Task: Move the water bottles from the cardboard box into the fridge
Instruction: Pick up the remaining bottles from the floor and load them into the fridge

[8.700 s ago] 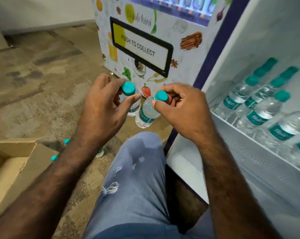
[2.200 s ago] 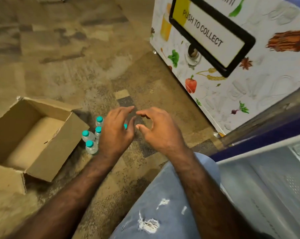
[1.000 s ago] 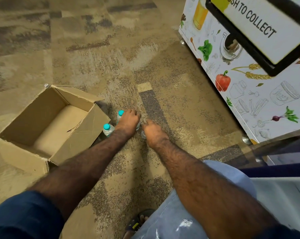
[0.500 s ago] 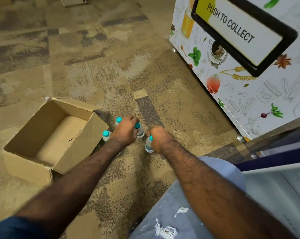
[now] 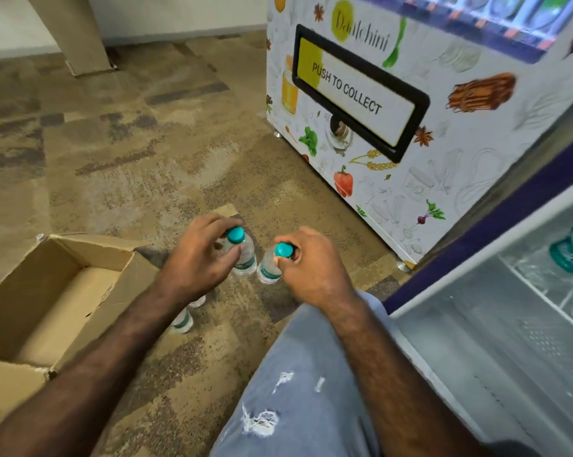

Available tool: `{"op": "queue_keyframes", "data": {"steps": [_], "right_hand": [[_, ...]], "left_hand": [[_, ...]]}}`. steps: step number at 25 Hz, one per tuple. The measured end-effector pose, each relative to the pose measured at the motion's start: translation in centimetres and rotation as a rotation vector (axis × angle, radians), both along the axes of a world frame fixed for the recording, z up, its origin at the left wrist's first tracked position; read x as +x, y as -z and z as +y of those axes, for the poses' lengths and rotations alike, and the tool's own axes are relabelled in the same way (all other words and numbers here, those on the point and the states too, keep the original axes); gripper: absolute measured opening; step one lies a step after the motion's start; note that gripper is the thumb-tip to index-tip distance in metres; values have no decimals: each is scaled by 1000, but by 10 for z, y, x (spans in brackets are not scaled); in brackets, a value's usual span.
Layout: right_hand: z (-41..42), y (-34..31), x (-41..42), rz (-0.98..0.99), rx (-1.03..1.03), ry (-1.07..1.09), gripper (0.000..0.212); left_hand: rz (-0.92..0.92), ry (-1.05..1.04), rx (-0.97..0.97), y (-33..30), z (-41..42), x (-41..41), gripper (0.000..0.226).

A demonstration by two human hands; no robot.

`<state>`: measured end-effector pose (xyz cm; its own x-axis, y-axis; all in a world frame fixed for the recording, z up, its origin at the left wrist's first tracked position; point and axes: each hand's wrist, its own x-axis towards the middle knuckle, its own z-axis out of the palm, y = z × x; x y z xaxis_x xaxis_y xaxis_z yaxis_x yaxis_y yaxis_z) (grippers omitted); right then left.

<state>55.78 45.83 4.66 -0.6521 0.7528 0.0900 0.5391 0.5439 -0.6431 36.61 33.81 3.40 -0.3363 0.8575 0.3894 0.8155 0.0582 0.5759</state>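
Note:
My left hand [image 5: 197,258] grips a small clear water bottle [image 5: 245,255] with a teal cap by its neck, lifted above the carpet. My right hand [image 5: 311,268] holds a second such bottle [image 5: 268,267] the same way, close beside the first. Two more bottles [image 5: 183,319] stand on the floor under my left forearm, mostly hidden. The cardboard box [image 5: 64,301] lies open at the left with nothing visible inside. The open fridge [image 5: 496,331] is at the right, with a bottle [image 5: 572,255] lying on its wire shelf.
A white vending machine [image 5: 410,133] with a "PUSH TO COLLECT" flap stands ahead on the right. My knee in torn light jeans [image 5: 298,384] fills the lower middle. Patterned carpet [image 5: 130,166] spreads ahead, with a beige pillar base [image 5: 77,34] at the far left.
Both hands reached down to the bottles on the floor beside the box, closed on one each and have lifted them up and toward the fridge. The view has tilted back up.

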Motion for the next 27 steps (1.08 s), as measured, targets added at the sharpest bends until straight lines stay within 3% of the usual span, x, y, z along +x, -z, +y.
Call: {"op": "queue_keyframes", "data": {"steps": [8,16,27], "right_hand": [[-10,-98,84,187,165,115,29],[-35,-195,189,208,247,295,32],[-81,-279,319,334,538,623,24]], "left_hand": [[26,180,173,-90,14,86,39],[130,409,288,-178,22,171,41],[193,748,602,-274,51,274,40]]}}
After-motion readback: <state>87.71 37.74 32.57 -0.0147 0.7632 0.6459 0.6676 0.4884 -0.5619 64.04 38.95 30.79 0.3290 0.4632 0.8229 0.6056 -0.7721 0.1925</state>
